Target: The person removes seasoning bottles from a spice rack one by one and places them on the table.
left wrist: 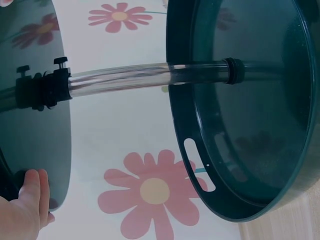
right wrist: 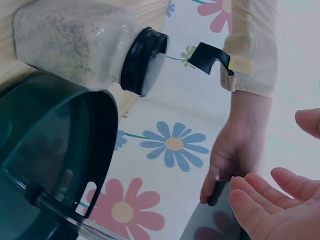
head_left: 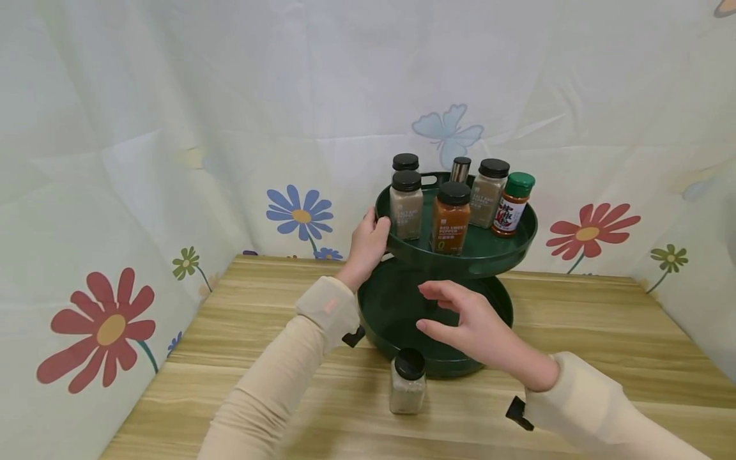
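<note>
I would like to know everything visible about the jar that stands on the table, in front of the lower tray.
The jar is clear and squarish, glass or plastic by its look, with pale, grainy contents. Its round black lid is on. It stands upright on the wood-grained table, in front of the lower green tray; whether jar and tray touch is unclear. Neither the left hand nor the right hand touches it.

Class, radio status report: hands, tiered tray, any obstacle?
Left hand grips upper tray; right hand empty. Upper tray holds upright bottles. Jar stands before lower tray, possibly in the way.
</note>
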Demonstrator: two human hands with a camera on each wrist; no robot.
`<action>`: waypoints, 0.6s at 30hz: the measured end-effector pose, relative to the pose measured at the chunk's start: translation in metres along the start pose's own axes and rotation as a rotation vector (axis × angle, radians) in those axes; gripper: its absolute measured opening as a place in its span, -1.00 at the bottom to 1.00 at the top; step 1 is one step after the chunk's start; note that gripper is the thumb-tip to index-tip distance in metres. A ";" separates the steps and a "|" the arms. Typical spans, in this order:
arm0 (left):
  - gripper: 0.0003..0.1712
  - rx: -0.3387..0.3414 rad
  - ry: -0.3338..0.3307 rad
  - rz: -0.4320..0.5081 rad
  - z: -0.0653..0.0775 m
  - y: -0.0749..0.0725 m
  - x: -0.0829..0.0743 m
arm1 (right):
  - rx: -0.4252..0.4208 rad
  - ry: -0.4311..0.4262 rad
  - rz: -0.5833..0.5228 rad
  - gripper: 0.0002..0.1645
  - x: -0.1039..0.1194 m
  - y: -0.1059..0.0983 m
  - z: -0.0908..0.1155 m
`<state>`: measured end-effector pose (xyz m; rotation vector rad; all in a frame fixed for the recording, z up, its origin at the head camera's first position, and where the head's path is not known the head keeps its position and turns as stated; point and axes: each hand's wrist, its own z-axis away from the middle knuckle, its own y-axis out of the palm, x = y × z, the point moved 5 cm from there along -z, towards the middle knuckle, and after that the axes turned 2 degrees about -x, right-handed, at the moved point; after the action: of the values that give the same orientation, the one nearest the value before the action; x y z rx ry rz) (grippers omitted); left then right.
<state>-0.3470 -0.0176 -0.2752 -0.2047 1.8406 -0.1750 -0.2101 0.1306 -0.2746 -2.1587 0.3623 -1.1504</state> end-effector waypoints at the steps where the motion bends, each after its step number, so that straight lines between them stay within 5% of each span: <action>1: -0.36 -0.001 0.002 0.000 0.000 0.000 0.000 | -0.008 -0.005 0.004 -0.46 0.002 -0.002 -0.001; 18: -0.41 -0.011 0.008 0.010 -0.001 0.000 -0.001 | -0.159 -0.062 0.004 -0.47 0.016 -0.030 -0.012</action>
<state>-0.3477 -0.0177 -0.2738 -0.2026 1.8506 -0.1592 -0.2129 0.1398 -0.2395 -2.3241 0.4438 -1.0809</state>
